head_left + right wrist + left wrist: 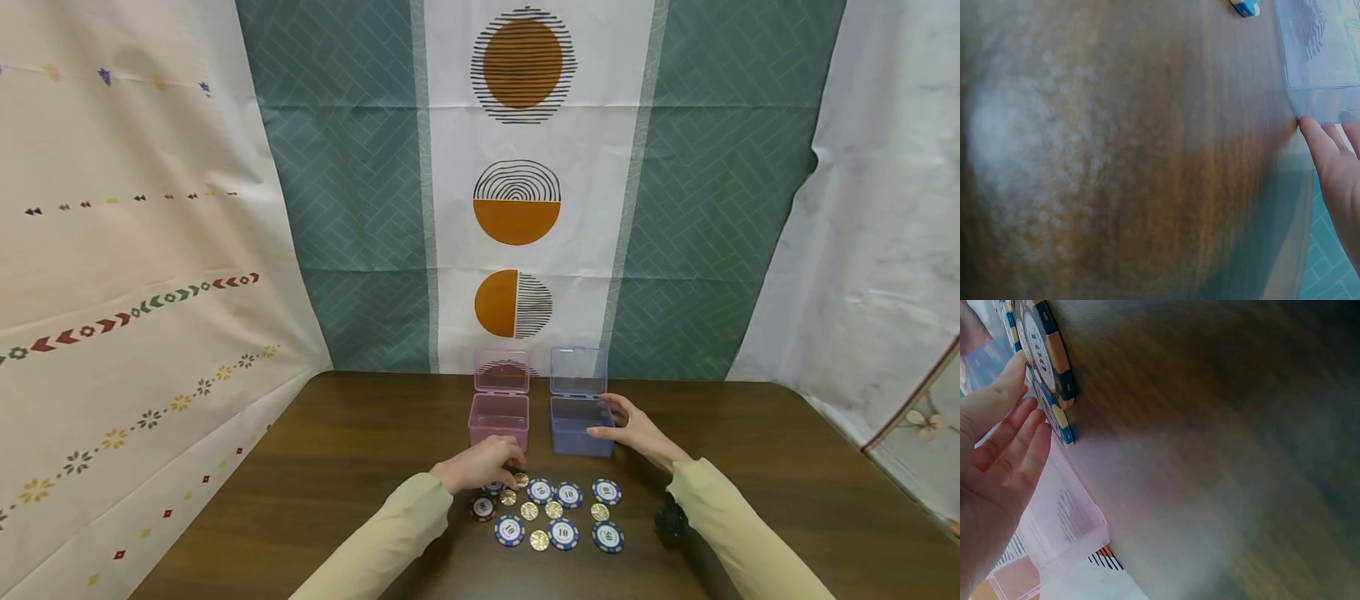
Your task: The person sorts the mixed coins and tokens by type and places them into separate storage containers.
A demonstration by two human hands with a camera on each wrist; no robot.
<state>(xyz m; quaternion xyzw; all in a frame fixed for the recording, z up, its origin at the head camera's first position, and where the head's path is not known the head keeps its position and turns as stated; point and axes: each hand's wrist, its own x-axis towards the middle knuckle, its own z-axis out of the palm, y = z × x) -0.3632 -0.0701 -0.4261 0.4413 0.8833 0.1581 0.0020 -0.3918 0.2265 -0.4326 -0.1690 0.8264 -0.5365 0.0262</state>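
Observation:
My left hand (486, 464) reaches over the chips at the left, its thumb (1005, 387) beside the poker chips (1044, 353) in the left wrist view and its fingers extended apart. A gold coin (521, 480) lies by its fingertips, and it partly hides a blue-edged chip (492, 488). My right hand (636, 431) holds the right side of a clear blue plastic box (581, 442), thumb toward the front and fingers toward the back corner. In the right wrist view, fingertips meet the box corner. A clear pink box (498, 437) stands left of it; both lids are up.
Several blue-and-white poker chips (563, 534), a dark chip (483, 508) and several gold coins (539, 540) lie spread on the brown wooden table (360, 467). A small black object (670, 518) sits beside the right sleeve. Patterned curtains (345, 200) hang behind the table.

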